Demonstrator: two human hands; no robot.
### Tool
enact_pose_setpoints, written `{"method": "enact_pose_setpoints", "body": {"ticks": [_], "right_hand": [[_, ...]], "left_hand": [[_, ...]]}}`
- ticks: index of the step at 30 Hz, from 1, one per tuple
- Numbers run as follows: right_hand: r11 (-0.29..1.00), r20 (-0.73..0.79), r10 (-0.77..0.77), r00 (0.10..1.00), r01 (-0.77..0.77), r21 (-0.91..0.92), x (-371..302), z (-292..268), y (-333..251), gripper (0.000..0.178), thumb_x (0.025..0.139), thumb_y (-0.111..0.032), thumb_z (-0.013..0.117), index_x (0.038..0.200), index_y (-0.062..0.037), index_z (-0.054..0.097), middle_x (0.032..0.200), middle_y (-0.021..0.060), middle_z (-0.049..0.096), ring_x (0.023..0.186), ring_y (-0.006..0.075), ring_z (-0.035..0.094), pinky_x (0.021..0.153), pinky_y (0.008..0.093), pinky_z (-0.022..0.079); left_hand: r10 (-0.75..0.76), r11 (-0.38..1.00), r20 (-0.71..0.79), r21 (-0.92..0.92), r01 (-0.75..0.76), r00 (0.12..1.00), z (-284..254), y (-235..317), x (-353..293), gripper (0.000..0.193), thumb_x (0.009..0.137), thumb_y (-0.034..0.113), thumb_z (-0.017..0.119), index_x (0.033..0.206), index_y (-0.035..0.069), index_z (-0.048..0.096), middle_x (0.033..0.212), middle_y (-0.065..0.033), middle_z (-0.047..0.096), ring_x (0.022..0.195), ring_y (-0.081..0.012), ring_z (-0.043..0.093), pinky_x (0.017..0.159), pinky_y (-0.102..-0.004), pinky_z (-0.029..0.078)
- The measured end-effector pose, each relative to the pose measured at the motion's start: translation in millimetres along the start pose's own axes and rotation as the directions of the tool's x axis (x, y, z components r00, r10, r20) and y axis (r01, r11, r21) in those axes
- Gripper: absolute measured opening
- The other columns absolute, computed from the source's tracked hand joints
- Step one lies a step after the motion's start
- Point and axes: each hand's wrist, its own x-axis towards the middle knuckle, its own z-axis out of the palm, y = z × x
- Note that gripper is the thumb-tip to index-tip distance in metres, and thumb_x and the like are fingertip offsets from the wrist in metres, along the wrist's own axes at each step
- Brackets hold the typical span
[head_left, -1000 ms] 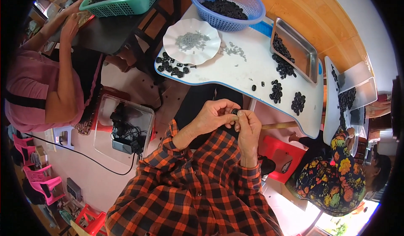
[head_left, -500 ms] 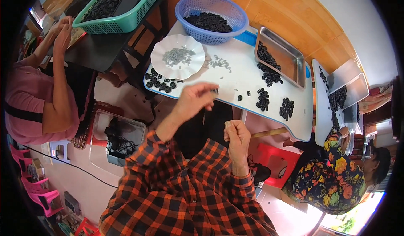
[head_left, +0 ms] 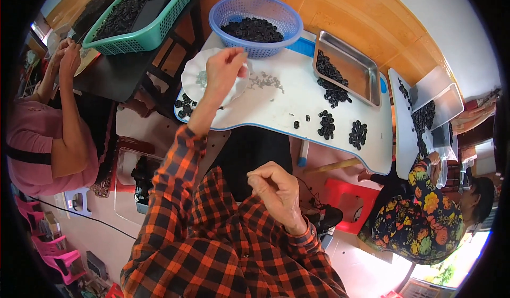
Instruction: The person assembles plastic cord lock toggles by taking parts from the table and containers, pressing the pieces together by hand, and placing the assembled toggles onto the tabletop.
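Observation:
My left hand point(head_left: 224, 76) is raised over the white scalloped plate point(head_left: 189, 74), near the blue basket. Its fingers are curled and slightly blurred; what they hold, if anything, cannot be made out. Small grey pieces point(head_left: 202, 79) lie on the plate, partly behind that hand, and more grey pieces point(head_left: 265, 81) are scattered on the white table point(head_left: 255, 112). Lower down, above my lap, my right hand point(head_left: 279, 194) is closed with thumb and forefinger together. Anything between those fingertips is too small to see. Two single black parts point(head_left: 296, 124) lie near the table's front edge.
Black parts fill the blue basket point(head_left: 297, 24) and spill from a tilted metal tray point(head_left: 366, 88). Two small piles of black parts point(head_left: 358, 135) lie at the right. Co-workers sit at left, by a green basket point(head_left: 159, 37), and at right, by another white table point(head_left: 399, 138).
My left hand has swung up and left from the table's front edge to above the plate. My right hand has come down and left, closer to me, still closed. The view has shifted slightly.

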Motion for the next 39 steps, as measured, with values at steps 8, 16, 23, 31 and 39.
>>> {"method": "enact_pose_setpoints", "body": {"ticks": [8,16,23,31,39], "right_hand": [[0.823,0.288,-0.567,0.772,0.513,0.244,-3,33,-92,0.020,0.074,0.004,0.067,0.094,0.0020,0.069,0.081,0.0113,0.062,0.061,0.0179,0.060,0.046,0.0243,0.045],[0.608,0.168,-0.776,0.608,0.650,0.457,-3,28,-119,0.024,0.081,-0.005,0.064,0.102,0.0060,0.067,0.079,0.0123,0.062,0.055,0.0167,0.055,0.043,0.0242,0.041],[0.659,0.137,-0.732,0.667,0.643,0.389,-21,10,-113,0.018,0.077,-0.001,0.067,0.094,0.0052,0.068,0.076,0.0140,0.064,0.053,0.0169,0.057,0.042,0.0239,0.042],[0.688,0.070,-0.674,0.736,0.590,0.424,-34,-1,-88,0.015,0.072,0.005,0.068,0.086,0.0027,0.070,0.075,0.0161,0.066,0.052,0.0181,0.060,0.043,0.0243,0.046],[0.769,-0.011,-0.612,0.791,0.598,0.227,-37,-1,-80,0.016,0.079,0.000,0.060,0.091,0.0097,0.066,0.072,0.0168,0.063,0.050,0.0211,0.059,0.041,0.0269,0.043]], "left_hand": [[-0.193,0.975,0.085,-0.094,0.200,0.978,22,-28,-108,0.019,0.085,0.010,0.064,0.099,-0.002,0.064,0.074,-0.0027,0.062,0.058,-0.0062,0.057,0.049,-0.0195,0.048],[0.279,0.857,0.192,0.393,-0.334,0.941,37,-53,-124,0.011,0.079,0.006,0.065,0.089,0.002,0.065,0.078,-0.0137,0.063,0.066,-0.0259,0.062,0.059,-0.0341,0.050],[0.353,0.726,0.376,0.468,-0.504,0.857,84,-51,-108,0.009,0.079,0.012,0.063,0.082,0.004,0.066,0.077,-0.0135,0.057,0.068,-0.0331,0.059,0.060,-0.0411,0.049],[0.172,0.555,0.590,0.604,-0.572,0.789,109,-49,-75,0.013,0.076,0.019,0.067,0.081,0.007,0.068,0.086,-0.0154,0.056,0.085,-0.0318,0.058,0.067,-0.0421,0.050],[0.153,0.497,0.700,0.556,-0.666,0.698,129,-52,-76,0.014,0.076,0.018,0.066,0.083,0.007,0.066,0.087,-0.0130,0.055,0.089,-0.0306,0.056,0.071,-0.0416,0.048]]}}
